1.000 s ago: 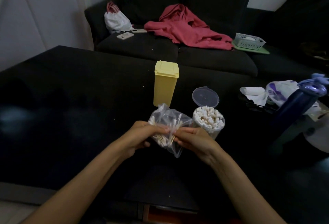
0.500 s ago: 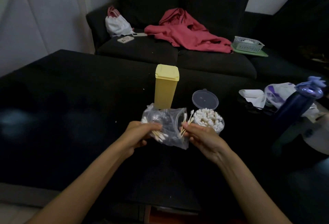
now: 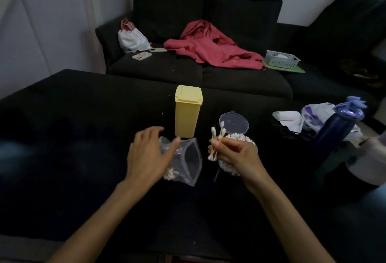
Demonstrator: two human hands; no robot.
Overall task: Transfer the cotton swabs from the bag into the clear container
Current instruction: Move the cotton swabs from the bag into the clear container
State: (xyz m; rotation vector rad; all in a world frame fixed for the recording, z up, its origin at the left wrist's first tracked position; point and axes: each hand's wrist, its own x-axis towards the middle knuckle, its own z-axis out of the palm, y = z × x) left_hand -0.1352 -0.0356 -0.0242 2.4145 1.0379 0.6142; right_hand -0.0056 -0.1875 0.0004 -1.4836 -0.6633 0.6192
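black fabric sofa fills the far side, carrying a crumpled red garment, a white drawstring bag with pink handles, a pale phone and a white lattice basket on a green mat. nearer lies the wide black tabletop, where everything else sits. at its right edge stand a dark blue bottle with a lilac cap and a heap of white and purple plastic bags. a tall pale yellow plastic box with a closed lid stands upright mid-table, just behind the clear zip-top plastic bag, which lies flat with its mouth gaping toward the right and a clump of cotton swabs in the bag at its near corner. the left hand hovers over the bag's left half, fingers spread and relaxed, gripping nothing; whether it touches the plastic cannot be told. the round clear container, already crowded with white swab tips, sits right of the bag, its hinged clear lid standing open behind it. the right hand is in front of that container, well apart from the left, thumb and fingers pinching a small bundle of cotton swabs held roughly upright, tips showing above and below the fingers
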